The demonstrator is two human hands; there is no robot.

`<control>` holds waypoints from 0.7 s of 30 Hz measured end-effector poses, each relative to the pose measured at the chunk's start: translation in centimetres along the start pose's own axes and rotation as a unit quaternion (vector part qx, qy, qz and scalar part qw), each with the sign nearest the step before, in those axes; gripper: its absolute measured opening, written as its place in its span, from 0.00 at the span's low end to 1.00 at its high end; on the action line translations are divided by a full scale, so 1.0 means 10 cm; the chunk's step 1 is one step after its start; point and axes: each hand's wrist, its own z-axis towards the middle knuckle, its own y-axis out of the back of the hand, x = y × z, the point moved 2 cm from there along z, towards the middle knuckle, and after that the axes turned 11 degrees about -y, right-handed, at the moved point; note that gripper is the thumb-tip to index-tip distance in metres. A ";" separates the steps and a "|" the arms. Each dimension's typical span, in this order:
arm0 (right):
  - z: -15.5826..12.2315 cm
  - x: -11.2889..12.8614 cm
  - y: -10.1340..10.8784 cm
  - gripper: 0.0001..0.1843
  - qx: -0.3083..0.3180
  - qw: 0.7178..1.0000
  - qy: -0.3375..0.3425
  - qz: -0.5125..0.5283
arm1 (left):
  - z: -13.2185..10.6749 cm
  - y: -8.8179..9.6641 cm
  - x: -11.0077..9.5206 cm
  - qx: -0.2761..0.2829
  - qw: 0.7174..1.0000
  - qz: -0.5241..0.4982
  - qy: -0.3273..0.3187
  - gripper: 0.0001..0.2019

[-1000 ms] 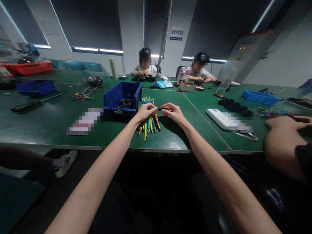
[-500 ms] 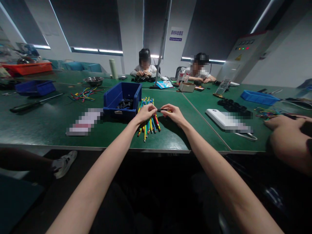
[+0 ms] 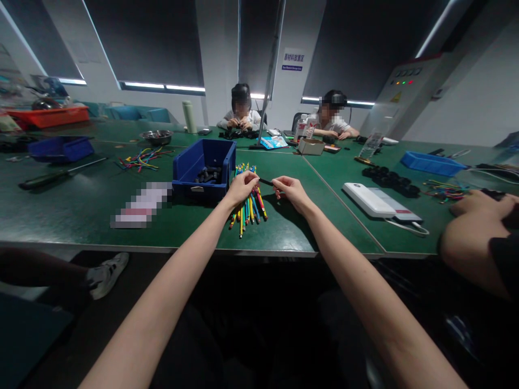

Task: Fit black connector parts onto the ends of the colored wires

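Observation:
My left hand [image 3: 242,187] and my right hand [image 3: 288,190] are both pinched on a short black tube [image 3: 265,182] held between them above the green table [image 3: 81,202]. Under my hands lies a bundle of coloured wires [image 3: 248,203], yellow, blue, green and red. Just left of my left hand stands a blue bin [image 3: 193,165] with small black parts [image 3: 208,174] inside.
A white power bank [image 3: 367,198] with a cable lies to the right, beyond it a row of black parts [image 3: 391,182] and a blue tray [image 3: 430,161]. A co-worker's arm [image 3: 470,237] rests at far right. Loose wires [image 3: 140,159] and a screwdriver [image 3: 57,174] lie left. Two people sit across the table.
My hands have hardly moved. The black tube now tilts, its left end higher. The co-worker's hand at the right has shifted slightly.

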 end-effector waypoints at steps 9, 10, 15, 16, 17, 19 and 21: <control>-0.04 0.06 0.03 0.20 -0.040 0.996 0.056 -0.058 | -0.01 -0.01 -0.03 -0.006 0.999 -0.001 0.040 0.03; -0.04 0.06 0.03 0.20 -0.043 0.995 0.060 -0.069 | -0.02 -0.01 -0.03 -0.003 0.999 -0.001 0.040 0.03; -0.03 0.04 0.03 0.22 -0.033 0.993 0.062 -0.092 | -0.03 -0.01 -0.07 0.000 0.999 0.012 0.039 0.04; -0.02 0.03 0.04 0.22 -0.031 0.993 0.061 -0.092 | -0.03 -0.01 -0.07 -0.002 0.999 0.016 0.040 0.04; -0.02 0.03 0.04 0.22 -0.031 0.994 0.060 -0.090 | -0.03 -0.01 -0.08 -0.002 0.999 0.020 0.039 0.04; -0.01 0.02 0.04 0.22 -0.035 0.994 0.056 -0.087 | -0.02 0.00 -0.07 0.000 0.999 0.026 0.038 0.04; -0.01 0.03 0.04 0.21 -0.039 0.994 0.049 -0.085 | -0.02 0.01 -0.05 0.001 0.999 0.033 0.039 0.04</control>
